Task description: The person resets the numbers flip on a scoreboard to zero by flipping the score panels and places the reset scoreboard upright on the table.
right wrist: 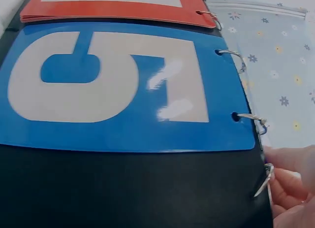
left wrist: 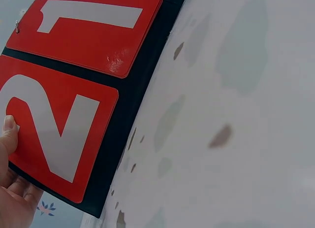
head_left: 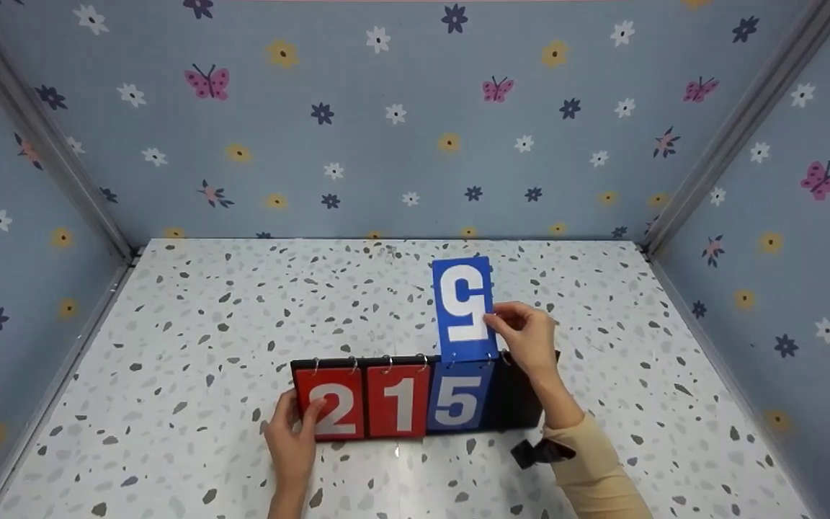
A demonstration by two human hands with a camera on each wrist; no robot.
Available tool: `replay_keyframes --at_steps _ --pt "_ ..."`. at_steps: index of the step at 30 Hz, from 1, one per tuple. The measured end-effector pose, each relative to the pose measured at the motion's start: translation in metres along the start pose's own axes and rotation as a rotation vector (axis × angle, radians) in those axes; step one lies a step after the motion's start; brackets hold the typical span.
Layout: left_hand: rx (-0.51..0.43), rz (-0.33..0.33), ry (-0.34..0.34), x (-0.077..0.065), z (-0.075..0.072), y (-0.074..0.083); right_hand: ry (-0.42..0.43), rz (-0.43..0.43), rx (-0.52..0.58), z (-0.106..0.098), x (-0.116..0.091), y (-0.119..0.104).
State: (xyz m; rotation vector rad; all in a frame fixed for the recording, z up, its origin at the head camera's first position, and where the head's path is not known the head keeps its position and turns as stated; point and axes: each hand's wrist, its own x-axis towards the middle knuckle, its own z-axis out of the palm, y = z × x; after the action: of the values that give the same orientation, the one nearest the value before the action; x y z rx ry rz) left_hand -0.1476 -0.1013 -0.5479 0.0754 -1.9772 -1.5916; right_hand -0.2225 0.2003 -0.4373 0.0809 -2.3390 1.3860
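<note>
A black flip scoreboard (head_left: 516,396) stands tilted on the table, with red cards reading 2 (head_left: 332,409) and 1 (head_left: 398,402) and a lower blue card reading 5 (head_left: 458,396). My left hand (head_left: 291,438) grips its left end, thumb on the red 2 card, fingers behind. A second blue 5 card (head_left: 464,306) is turned up over the metal rings and appears upside down. My right hand (head_left: 527,339) pinches its right edge between thumb and finger. In the right wrist view, that hand (right wrist: 293,186) is partly hidden behind the board, and the raised card does not show.
Bare black backing (right wrist: 123,188) shows at the board's right end, with a ring (right wrist: 266,181) at its top. The speckled white table (head_left: 242,310) meets flower-patterned walls (head_left: 386,130) at the back and sides. A small black object (head_left: 541,453) is by the right sleeve.
</note>
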Motion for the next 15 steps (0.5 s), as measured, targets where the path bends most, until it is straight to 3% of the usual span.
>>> replay_keyframes --at_steps 4,8,15 --pt "0.021 -0.012 0.007 0.0 -0.001 0.016 -0.005 0.029 -0.039 -0.001 0.002 -0.003" --pt "0.025 -0.021 0.01 0.0 -0.001 0.019 -0.02 0.028 -0.075 -0.002 0.004 -0.003" --pt "0.007 -0.011 0.002 0.0 0.001 -0.004 -0.037 0.02 -0.115 -0.002 0.004 -0.002"
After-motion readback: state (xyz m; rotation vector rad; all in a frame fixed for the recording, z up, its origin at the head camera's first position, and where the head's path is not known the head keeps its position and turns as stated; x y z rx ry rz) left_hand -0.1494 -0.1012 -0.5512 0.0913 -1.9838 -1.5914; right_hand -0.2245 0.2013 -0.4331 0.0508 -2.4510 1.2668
